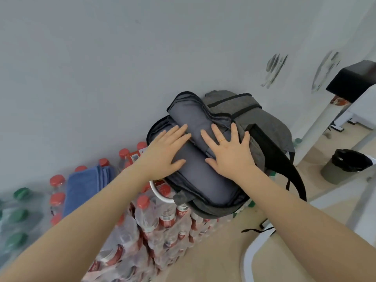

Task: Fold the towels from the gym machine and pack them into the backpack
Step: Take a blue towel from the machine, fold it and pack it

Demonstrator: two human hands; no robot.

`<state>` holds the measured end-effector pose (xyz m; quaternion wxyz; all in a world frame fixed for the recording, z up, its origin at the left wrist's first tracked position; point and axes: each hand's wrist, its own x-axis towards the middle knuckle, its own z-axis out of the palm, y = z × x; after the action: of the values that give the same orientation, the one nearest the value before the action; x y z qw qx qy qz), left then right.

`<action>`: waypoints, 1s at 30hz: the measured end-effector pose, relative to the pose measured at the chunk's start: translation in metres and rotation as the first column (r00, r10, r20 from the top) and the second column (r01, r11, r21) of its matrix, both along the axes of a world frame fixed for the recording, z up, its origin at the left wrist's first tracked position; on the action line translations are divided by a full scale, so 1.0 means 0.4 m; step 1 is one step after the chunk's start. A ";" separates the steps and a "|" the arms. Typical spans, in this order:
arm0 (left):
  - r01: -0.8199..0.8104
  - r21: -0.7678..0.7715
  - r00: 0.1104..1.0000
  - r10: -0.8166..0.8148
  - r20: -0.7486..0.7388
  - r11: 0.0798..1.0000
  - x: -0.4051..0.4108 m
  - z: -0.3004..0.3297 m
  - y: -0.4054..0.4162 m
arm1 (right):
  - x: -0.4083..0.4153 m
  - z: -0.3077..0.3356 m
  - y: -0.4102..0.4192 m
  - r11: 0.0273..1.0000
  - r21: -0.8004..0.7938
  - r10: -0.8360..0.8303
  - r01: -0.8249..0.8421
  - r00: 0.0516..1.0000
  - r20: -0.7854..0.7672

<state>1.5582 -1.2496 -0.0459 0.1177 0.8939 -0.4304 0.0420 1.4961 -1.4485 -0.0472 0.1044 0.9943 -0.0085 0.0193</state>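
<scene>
I am pressing down on the grey fabric backpack [221,151] with both hands, and I judge the step in hand to be flattening the load so the main compartment can close or take more. The backpack is lying on top of stacked shrink-wrapped packs of red-capped water bottles [162,222] against the pale wall, its zip mouth gaping along the near and left edges.

My left hand [165,152] is lying flat, fingers straight and spread, on the smooth dark-grey inner panel [195,176]; its grip is apart and clamped on nothing. My right hand [230,151] is resting the same way just beside it, fingers fanned towards the wall, holding nothing either.

A folded blue terry towel [85,186] is sitting on the bottle caps to the left, near the backpack but not in it, so I take it the packing is not finished. Whether any towel is already inside, I cannot tell.

To do this well, I am keeping both palms broad and the pressure even, since the bottle stack underneath looks like an uneven surface and the backpack could slide off its right edge. A dark-lined bin [348,166] is standing on the floor well apart, to the right.
</scene>
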 end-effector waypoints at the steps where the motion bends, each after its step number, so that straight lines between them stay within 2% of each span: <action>1: -0.125 0.086 0.992 0.125 0.012 0.988 -0.021 -0.017 0.043 | 0.001 -0.003 0.004 1.000 -0.001 0.002 -0.002 1.000 0.012; 3: -0.383 0.211 0.919 0.395 -0.016 0.899 -0.062 -0.041 0.114 | 0.008 -0.008 0.014 1.000 0.009 0.003 -0.004 1.000 0.031; 4: -0.481 0.189 0.857 0.505 -0.105 0.856 -0.082 -0.048 0.139 | 0.013 -0.010 0.021 1.000 0.012 0.002 -0.002 1.000 0.028; 5: -0.566 0.100 0.789 0.572 -0.225 0.819 -0.098 -0.056 0.157 | 0.018 -0.012 0.027 1.000 0.014 -0.002 0.002 1.000 0.023; 6: -0.629 0.021 0.741 0.608 -0.285 0.777 -0.113 -0.061 0.171 | 0.022 -0.014 0.034 1.000 0.017 -0.007 0.007 1.000 0.022; 8: -0.722 -0.037 0.671 0.686 -0.282 0.691 -0.132 -0.066 0.196 | 0.025 -0.018 0.045 1.000 0.020 -0.017 0.017 1.000 0.024; 11: -0.824 0.042 0.556 0.820 -0.139 0.566 -0.136 -0.095 0.239 | 0.023 -0.018 0.052 1.000 0.015 -0.021 0.021 0.999 0.032; 13: -0.896 0.187 0.386 0.914 -0.122 0.403 -0.138 -0.110 0.257 | 0.021 -0.018 0.055 1.000 0.015 -0.025 0.025 0.999 0.027; 15: -0.927 0.245 0.228 0.946 -0.231 0.283 -0.144 -0.119 0.260 | 0.020 -0.019 0.058 1.000 0.011 -0.029 0.029 0.999 0.022; 17: -0.940 0.212 0.199 0.935 -0.294 0.266 -0.141 -0.118 0.262 | 0.019 -0.019 0.060 0.999 0.011 -0.032 0.032 0.999 0.020; 21: -0.932 0.147 0.280 0.916 -0.287 0.331 -0.132 -0.096 0.285 | 0.017 -0.016 0.061 0.999 0.011 -0.034 0.033 0.999 0.018; 23: -0.937 0.127 0.277 0.913 -0.299 0.326 -0.122 -0.098 0.287 | 0.017 -0.016 0.060 0.999 0.012 -0.034 0.034 0.999 0.020; 25: -0.973 0.086 0.165 0.910 -0.380 0.213 -0.128 -0.101 0.278 | 0.017 -0.016 0.059 0.999 0.009 -0.031 0.031 0.999 0.024; 27: -0.983 0.135 0.055 0.907 -0.417 0.122 -0.124 -0.097 0.280 | 0.016 -0.016 0.059 1.000 0.007 -0.030 0.029 0.999 0.023; 29: -0.977 0.187 0.011 0.898 -0.440 0.104 -0.106 -0.090 0.295 | 0.016 -0.018 0.060 1.000 0.008 -0.027 0.027 0.999 0.027; 30: -0.971 0.201 0.026 0.894 -0.448 0.129 -0.100 -0.082 0.301 | 0.017 -0.018 0.059 1.000 0.011 -0.027 0.026 0.999 0.029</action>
<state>1.5180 -1.1291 -0.0788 0.2317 0.9188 0.3109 -0.0738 1.5028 -1.4250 -0.0543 0.0993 0.9942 -0.0233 0.0326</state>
